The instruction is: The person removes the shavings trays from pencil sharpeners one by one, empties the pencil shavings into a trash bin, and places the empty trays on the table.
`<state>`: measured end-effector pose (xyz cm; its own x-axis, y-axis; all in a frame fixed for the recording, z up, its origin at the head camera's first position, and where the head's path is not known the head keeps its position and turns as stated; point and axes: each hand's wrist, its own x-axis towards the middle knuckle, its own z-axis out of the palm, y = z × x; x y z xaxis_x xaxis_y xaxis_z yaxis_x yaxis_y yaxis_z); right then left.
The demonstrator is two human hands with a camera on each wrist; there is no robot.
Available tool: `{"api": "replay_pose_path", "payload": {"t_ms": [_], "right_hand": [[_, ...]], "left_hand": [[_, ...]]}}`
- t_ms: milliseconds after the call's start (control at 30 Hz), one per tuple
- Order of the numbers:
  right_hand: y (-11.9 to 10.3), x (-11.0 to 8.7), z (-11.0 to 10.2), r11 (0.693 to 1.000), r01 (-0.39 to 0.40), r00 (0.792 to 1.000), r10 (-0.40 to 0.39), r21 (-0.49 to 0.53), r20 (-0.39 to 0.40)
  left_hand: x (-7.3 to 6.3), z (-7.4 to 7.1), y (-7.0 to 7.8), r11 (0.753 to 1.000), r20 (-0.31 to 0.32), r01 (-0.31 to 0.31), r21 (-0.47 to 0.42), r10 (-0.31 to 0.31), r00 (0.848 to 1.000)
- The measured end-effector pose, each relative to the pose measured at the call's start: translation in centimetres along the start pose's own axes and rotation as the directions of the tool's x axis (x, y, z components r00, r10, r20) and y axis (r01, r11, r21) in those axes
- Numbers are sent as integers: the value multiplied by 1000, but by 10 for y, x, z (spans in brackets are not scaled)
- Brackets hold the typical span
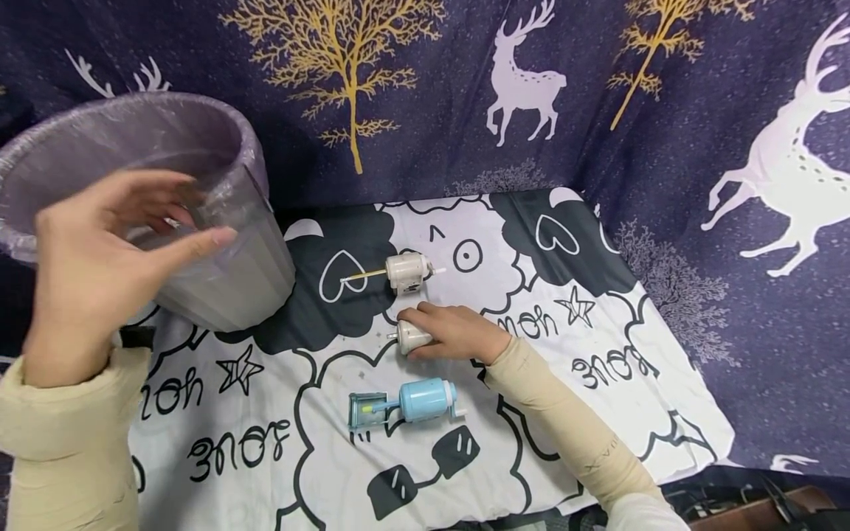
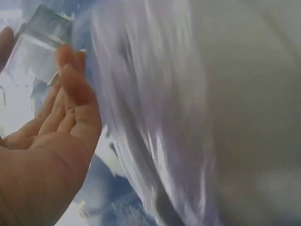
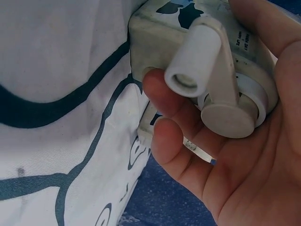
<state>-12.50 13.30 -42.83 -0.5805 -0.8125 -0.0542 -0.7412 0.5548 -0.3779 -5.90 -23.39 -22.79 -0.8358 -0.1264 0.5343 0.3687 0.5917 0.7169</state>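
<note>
My left hand, raised in front of the bin, pinches a small clear plastic box between thumb and fingertips. The hand is blurred in the head view; the box shows best in the left wrist view. On the cloth, my right hand grips a cream crank pencil sharpener. The right wrist view shows its white crank handle beside the palm. Just beyond it lies another cream sharpener with a yellow pencil in its front. Closer to me is a blue sharpener with a clear drawer at its front.
A grey bin with a translucent liner over its rim stands at the left, beside my left hand. A black-and-white patterned cloth covers the table. Behind hangs a dark blue curtain with deer and trees.
</note>
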Motion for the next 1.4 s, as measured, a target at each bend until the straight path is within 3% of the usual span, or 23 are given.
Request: {"api": "replay_pose_path", "payload": {"t_ms": [100,200,300,433,567,733,933,1133,1300,1400], "right_hand": [[0,-1,-2,1000,-2,1000,2,1,-2],[0,-1,-3,1000,-4,1000,4,0,-4],[0,-3,-4,1000,-9,1000,9,-1,-2],[2,-4,-4,1000,-11,1000,11,-8,-1],[3,-4,-3,1000,-7,1000,7,-11,2],[4,-5,-3,1000,-19,1000,19,-3,15],[5,-6,-3,999,-43,999,43,8,20],[5,-7,-2,999,-49,999,49,12,19],[4,-5,-3,999,-40,999,39,17,22],[3,-3,-3,999,-33,999,32,20,22]], "left_hand": [[-14,12,-1,994,114,-62,94,51,992],[-26,25,-8,983,252,-59,173,14,968],[-36,42,-19,977,389,-6,212,-79,918],[-45,67,-40,975,528,48,216,-158,835],[-53,93,-66,971,602,105,214,-216,769],[-67,122,-91,964,660,150,221,-261,705],[-83,148,-105,975,726,131,182,-223,650],[-92,162,-112,979,754,112,168,-201,626],[-94,168,-114,979,780,92,180,-199,593],[-94,172,-115,980,787,73,185,-192,586]]}}
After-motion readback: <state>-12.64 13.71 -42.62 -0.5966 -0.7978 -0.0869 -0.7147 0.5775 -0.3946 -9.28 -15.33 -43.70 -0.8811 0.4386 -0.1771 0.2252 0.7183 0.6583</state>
